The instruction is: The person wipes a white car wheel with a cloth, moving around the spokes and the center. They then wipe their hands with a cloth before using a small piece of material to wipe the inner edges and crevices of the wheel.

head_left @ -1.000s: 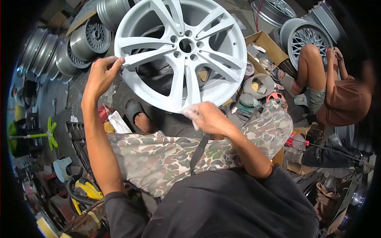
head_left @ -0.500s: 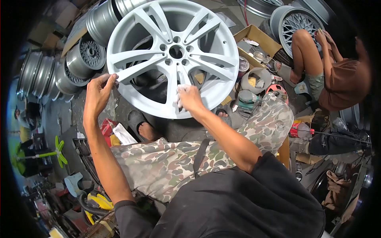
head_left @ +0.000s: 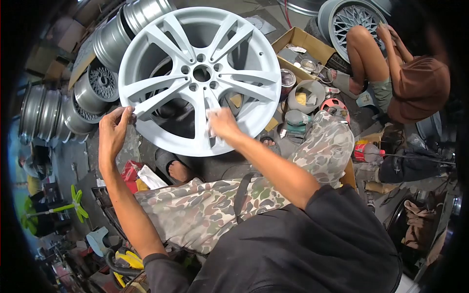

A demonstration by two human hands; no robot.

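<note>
A white-grey alloy wheel rim [head_left: 128, 93] with paired spokes is tilted in front of my knees. My left hand [head_left: 115, 131] pinches its lower left edge between thumb and fingers. At the lower spoke, my right hand [head_left: 223, 124] presses with curled fingers, somewhat smeared by motion. The fingertips look dusted white, and whatever they may hold is hidden. Round holes ring the hub opening at the wheel's middle.
Bare silver rims [head_left: 110, 46] are stacked at the left. To the right are a cardboard box [head_left: 293, 39], a round tub [head_left: 293, 100] and a green power sander [head_left: 297, 119]. Another person [head_left: 417, 83] sits beside a mesh-spoked rim [head_left: 337, 24]. A green fan [head_left: 75, 202] stands at lower left.
The view has shifted, so the rim appears lower and further left. My left hand stays at the rim's edge. My right hand is still at the lower spoke, now more blurred.
</note>
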